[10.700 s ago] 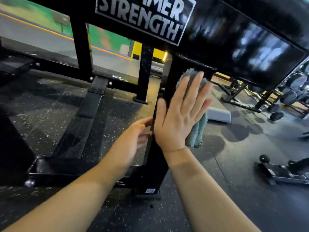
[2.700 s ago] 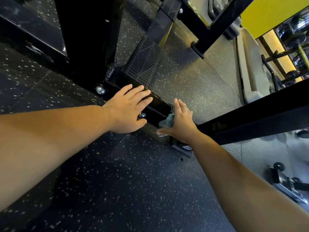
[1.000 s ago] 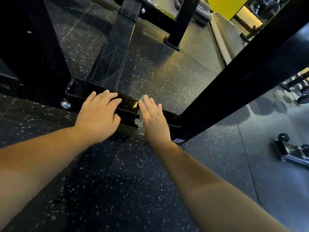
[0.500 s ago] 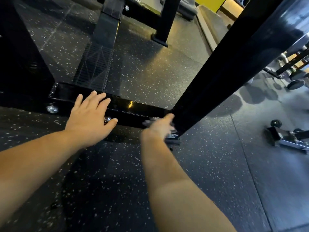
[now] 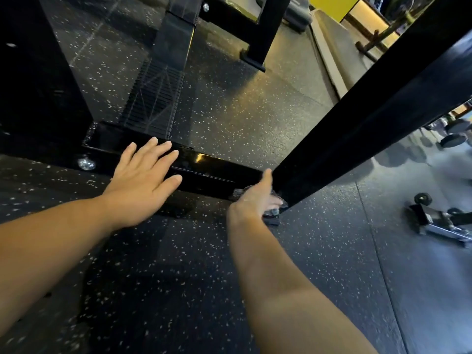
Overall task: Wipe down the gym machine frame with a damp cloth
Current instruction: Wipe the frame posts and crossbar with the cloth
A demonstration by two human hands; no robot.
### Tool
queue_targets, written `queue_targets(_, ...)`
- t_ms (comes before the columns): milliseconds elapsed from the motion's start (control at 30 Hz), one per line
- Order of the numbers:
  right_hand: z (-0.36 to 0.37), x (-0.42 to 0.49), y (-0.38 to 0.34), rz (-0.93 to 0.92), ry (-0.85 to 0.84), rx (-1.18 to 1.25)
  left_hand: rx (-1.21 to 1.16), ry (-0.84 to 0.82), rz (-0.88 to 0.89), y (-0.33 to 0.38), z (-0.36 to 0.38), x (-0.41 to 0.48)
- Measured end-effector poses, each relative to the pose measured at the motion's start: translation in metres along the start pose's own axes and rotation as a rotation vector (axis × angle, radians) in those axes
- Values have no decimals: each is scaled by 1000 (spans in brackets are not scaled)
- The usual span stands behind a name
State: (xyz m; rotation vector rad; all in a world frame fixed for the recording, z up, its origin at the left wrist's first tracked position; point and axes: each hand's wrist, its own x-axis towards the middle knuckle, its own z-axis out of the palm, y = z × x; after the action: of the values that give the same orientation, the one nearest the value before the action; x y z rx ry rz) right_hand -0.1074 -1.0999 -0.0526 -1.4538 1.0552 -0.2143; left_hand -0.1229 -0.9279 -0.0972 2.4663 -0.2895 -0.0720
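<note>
My left grip (image 5: 143,175) lies flat, fingers spread, on the frame's low base bar (image 5: 212,172). At that bar's right end my right grip (image 5: 255,198) covers the cloth (image 5: 237,193); blur hides whether it pinches or presses. The cloth seems soft, limp, light: best bunched under the palm, I judge

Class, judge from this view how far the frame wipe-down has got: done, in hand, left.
Done, apparently: the base bar gleams between the hands. In hand: the right hand presses the cloth at the bar's joint with the slanted post, while the left hand rests flat on the bar. Left, probably: the ribbed footplate and far crossbar.
</note>
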Motion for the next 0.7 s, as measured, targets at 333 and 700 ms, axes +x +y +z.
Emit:
queue_targets(333, 19, -47, 27, -521, -300, -385, -646, 112, -137, 1, -42, -12)
queue_targets(700, 52, -38, 36, -1112, -426, -1292, -280, 503, -108, -36, -57, -55)
